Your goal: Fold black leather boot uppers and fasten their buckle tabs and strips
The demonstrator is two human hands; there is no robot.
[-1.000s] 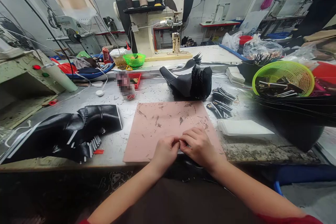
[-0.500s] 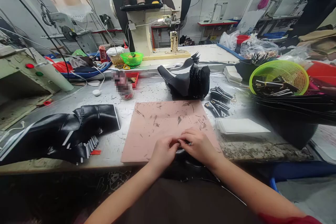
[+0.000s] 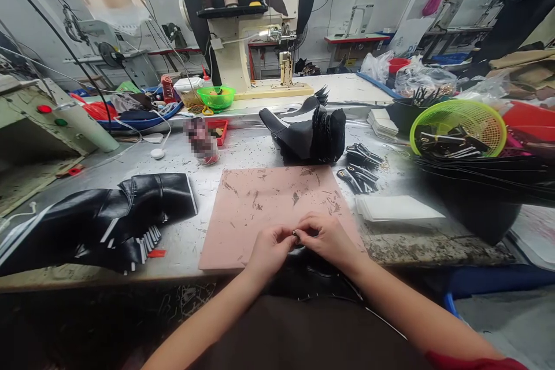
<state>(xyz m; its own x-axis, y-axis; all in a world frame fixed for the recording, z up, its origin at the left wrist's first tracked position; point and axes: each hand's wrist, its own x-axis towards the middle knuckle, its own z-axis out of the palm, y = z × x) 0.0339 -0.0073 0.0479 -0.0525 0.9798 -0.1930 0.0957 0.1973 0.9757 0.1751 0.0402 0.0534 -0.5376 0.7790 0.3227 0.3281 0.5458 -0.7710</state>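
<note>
While left hand (image 3: pixel 271 248) and right hand (image 3: pixel 327 240) meet over near edge of pink board (image 3: pixel 273 202), each grip pinches almost closed on 1 small shiny piece (image 3: pixel 295 233) between fingertips, too small to identify. Glossy black material (image 3: pixel 310 270) just below. Good handling likely means 1 hand steadying, other adjusting, pressure light.

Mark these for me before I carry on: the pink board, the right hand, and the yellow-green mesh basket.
Pink board (image 3: pixel 274 203): head view, on its bare top surface.
Right hand (image 3: pixel 326 237): head view, on the back of the hand.
Yellow-green mesh basket (image 3: pixel 482 118): head view, on its inner wall.
</note>
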